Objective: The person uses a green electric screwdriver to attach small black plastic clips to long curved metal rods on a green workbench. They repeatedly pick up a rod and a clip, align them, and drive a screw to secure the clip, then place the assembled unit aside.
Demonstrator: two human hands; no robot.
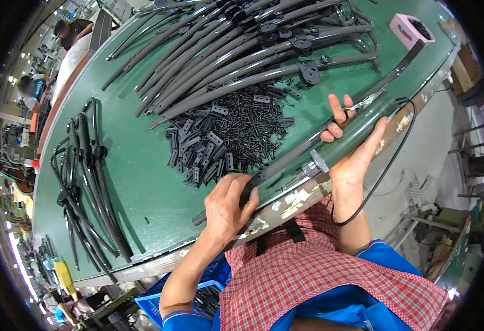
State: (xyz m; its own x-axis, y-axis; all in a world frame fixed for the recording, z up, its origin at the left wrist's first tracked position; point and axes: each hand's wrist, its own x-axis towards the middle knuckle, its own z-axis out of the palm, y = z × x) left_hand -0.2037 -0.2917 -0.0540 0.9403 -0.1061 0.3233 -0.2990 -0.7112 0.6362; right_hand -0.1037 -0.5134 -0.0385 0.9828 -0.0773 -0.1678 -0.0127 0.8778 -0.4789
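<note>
My left hand (226, 203) is closed around a dark metal tube (294, 153) near its lower left end, at the table's front edge. A small black plastic piece (247, 194) sits against the tube, partly covered by my thumb and fingers. Across my right palm (352, 168) lies a green corded electric screwdriver (360, 128), its bit pointing down and left alongside the tube. The fingers of that hand curl loosely around its body. Beyond my left hand are a heap of black slotted blocks (203, 154) and a heap of dark screws (253, 118).
Many bent dark tubes (225, 60) lie stacked across the far side of the green table (159, 198). A second tube bundle (90, 171) is at the left. A pink box (410, 28) stands at the far right. A blue basket (156, 300) is below the edge.
</note>
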